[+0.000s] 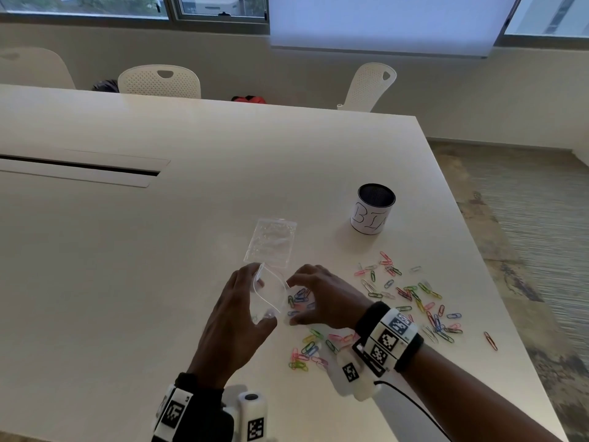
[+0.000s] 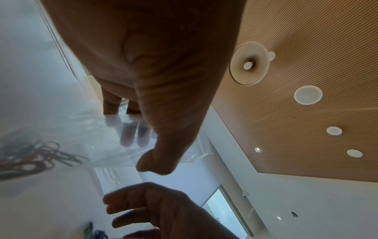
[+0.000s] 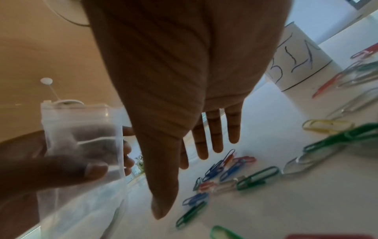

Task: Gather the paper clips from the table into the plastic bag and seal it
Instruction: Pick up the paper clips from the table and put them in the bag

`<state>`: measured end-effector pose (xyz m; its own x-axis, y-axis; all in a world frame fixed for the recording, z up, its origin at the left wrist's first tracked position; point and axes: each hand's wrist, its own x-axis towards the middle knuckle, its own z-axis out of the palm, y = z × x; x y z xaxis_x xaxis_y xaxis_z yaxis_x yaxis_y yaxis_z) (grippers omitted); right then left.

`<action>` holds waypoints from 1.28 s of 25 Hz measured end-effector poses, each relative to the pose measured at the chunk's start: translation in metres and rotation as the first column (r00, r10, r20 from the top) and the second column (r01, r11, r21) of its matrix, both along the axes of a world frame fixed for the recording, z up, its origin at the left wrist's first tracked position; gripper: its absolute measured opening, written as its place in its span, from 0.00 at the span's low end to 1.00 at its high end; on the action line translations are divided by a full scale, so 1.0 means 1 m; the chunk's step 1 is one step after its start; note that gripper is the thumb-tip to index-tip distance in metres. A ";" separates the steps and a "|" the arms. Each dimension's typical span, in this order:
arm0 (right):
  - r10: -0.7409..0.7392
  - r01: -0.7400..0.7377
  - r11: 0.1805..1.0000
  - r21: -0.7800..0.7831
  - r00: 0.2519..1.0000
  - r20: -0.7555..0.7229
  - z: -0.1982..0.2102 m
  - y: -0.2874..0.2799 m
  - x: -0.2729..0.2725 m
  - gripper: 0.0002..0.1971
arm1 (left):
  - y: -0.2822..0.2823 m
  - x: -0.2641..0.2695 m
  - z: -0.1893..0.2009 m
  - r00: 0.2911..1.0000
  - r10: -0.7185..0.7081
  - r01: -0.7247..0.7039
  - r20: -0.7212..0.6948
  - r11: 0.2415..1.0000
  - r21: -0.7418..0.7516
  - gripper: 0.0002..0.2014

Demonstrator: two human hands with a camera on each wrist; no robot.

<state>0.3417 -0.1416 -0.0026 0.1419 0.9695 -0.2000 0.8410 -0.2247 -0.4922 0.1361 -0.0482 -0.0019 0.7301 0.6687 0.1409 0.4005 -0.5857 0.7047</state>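
My left hand (image 1: 259, 295) pinches a small clear plastic bag (image 1: 271, 293) between thumb and fingers and holds it upright above the table, its zip mouth gaping. In the right wrist view the left thumb presses the bag (image 3: 81, 129) from the front. My right hand (image 1: 294, 301) hovers just right of the bag, fingers (image 3: 212, 137) straight and spread, over a small cluster of coloured paper clips (image 1: 299, 301). It holds nothing. More paper clips (image 1: 414, 298) lie scattered to the right, and another group (image 1: 307, 350) lies nearer me. I cannot tell whether the bag holds clips.
A stack of spare clear bags (image 1: 271, 244) lies flat just beyond my hands. A white cup marked "BIN" (image 1: 373, 213) stands at the back right. One red clip (image 1: 490, 341) lies near the table's right edge (image 1: 497, 282). White chairs stand beyond the far edge.
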 end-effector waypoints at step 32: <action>-0.008 0.000 0.998 0.060 0.991 0.131 -0.004 -0.046 0.028 0.03 | -0.009 0.019 -0.003 0.997 -0.063 0.062 -0.047 0.998 -0.022 0.38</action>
<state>0.3698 -0.1878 -0.0066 0.1669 0.9785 -0.1214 0.8982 -0.2016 -0.3907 0.1549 -0.0576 -0.0051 0.7762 0.6238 0.0915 0.3967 -0.5960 0.6982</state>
